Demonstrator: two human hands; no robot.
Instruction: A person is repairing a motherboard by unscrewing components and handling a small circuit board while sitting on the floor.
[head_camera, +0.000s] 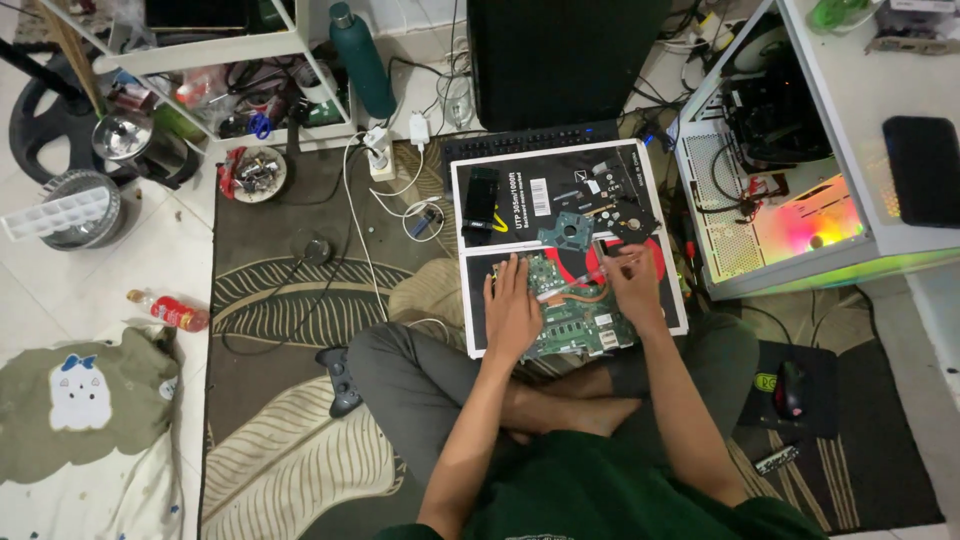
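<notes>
Green circuit board (575, 315), a laptop mainboard by the look of it, lies on a flat black-and-white cardboard box (476, 340) that rests across the seated person's crossed legs on the floor. The left hand (512, 305) lies flat and released on the left part of the board, fingers spread and pointing to the far side, pressing it down. The right hand (632, 280) is at the board's far right corner, its fingers pinched around a slim light-coloured tool (570, 285), likely a screwdriver, whose shaft slants to the left across the board toward the left hand. What the tip meets is too small to tell.

On the far half of the box lie a black phone-like slab (481, 197), a small green drive board (566, 230) and a few dark loose parts. Beyond the box is a black keyboard (530, 138) and a black tower case (560, 55). To the right stands an open white computer case (800, 190) with coloured light inside. Near right on a dark pad lies a black mouse (792, 388). To the left, on the leaf-patterned rug (270, 300), lies a black game controller (340, 382); farther left a red bottle (172, 312) lies on the tiled floor, and a teal bottle (362, 60) stands on the far side.
</notes>
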